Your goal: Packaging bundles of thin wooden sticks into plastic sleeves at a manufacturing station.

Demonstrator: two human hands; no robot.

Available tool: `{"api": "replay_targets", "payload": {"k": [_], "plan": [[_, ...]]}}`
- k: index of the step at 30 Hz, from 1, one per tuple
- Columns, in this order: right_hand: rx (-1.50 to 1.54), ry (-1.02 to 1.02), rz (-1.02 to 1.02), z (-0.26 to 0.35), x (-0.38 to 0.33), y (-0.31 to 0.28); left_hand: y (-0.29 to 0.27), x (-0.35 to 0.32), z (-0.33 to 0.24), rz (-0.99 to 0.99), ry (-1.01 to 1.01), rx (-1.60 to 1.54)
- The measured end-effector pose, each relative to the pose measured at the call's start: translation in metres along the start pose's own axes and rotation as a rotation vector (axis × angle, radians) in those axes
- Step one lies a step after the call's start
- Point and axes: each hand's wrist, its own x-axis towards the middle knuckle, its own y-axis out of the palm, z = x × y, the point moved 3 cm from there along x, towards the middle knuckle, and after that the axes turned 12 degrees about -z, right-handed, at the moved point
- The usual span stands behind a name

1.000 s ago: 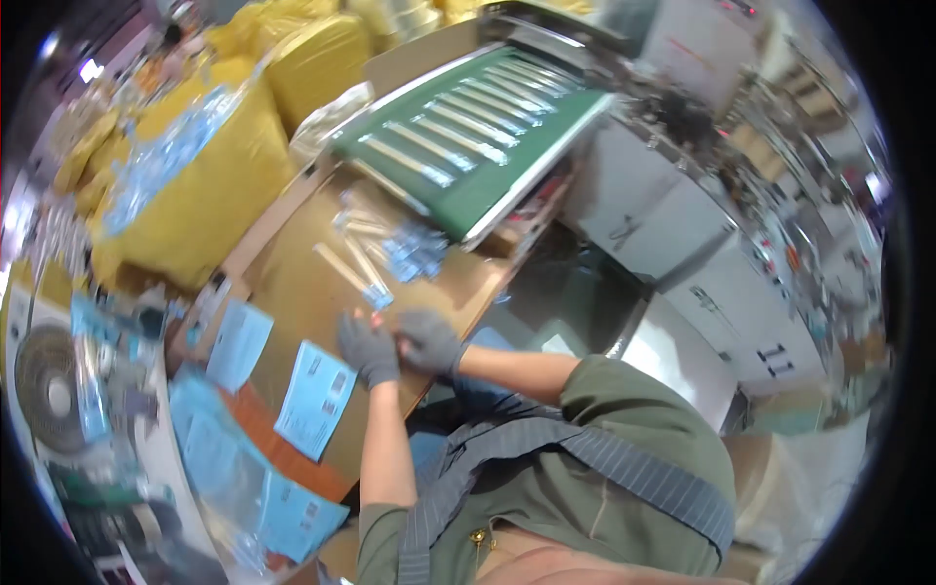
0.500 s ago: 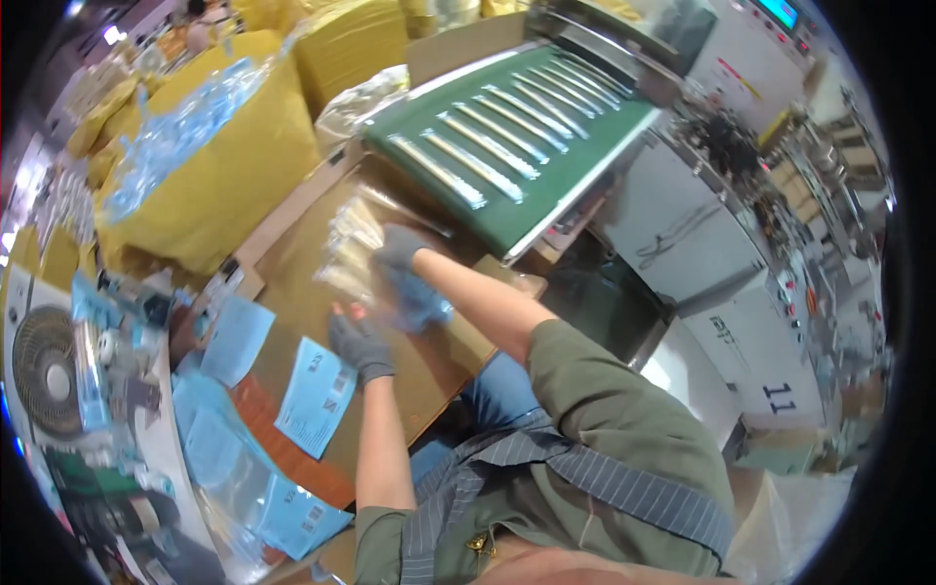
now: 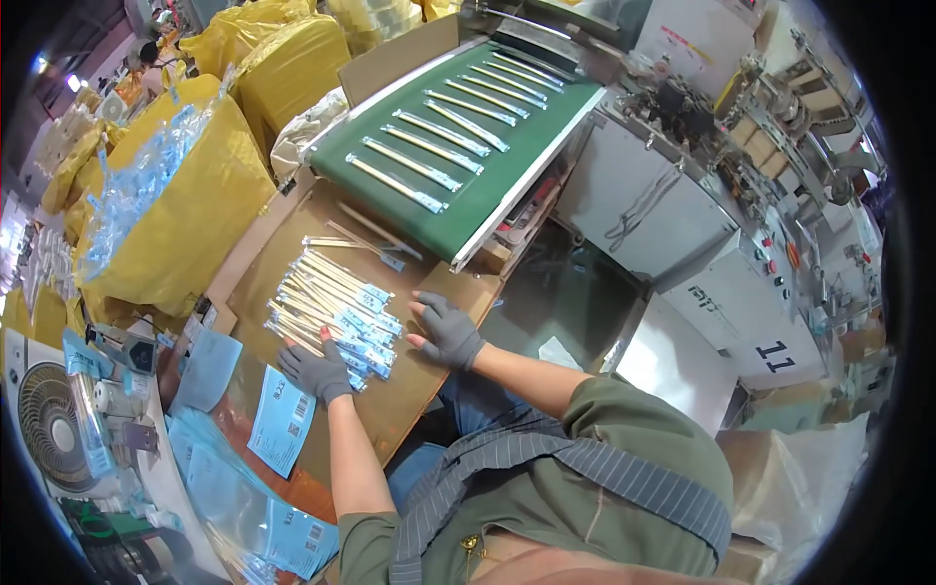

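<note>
A loose pile of wrapped chopsticks (image 3: pixel 327 292), pale sticks in clear sleeves with blue ends, lies on a brown cardboard-like work surface (image 3: pixel 414 385). At the pile's near left edge, my left hand (image 3: pixel 314 372) rests with its fingers apart, touching or just beside the sticks. My right hand (image 3: pixel 447 331) is spread to the right of the blue ends, with nothing in it. Both hands wear grey gloves with bare fingertips. A few separate sticks (image 3: pixel 366 239) lie beyond the pile, below the conveyor's end.
A green conveyor belt (image 3: pixel 463 216) at the far side carries several wrapped chopstick packs in a row. Blue printed bags (image 3: pixel 278 429) lie at left, near a fan (image 3: pixel 54 419). A yellow sack (image 3: pixel 200 214) of blue-and-clear wrappers stands behind. White machine cabinets (image 3: pixel 624 185) stand at right.
My right hand has come back from over the sticks to the pile's right side and is now open. The sticks, blurred and bunched before, lie spread out on the surface. The view has shifted.
</note>
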Motion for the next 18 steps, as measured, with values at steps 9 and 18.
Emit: {"api": "replay_targets", "payload": {"k": [9,18], "plan": [[-0.013,-0.056,0.037,0.0075,0.0015,0.0010,0.0127,-0.0010,0.0103,-0.011,0.014,-0.089],[-0.020,-0.069,0.032,0.0101,0.0003,0.0030,0.0094,-0.0023,0.0103,-0.067,0.004,-0.131]]}}
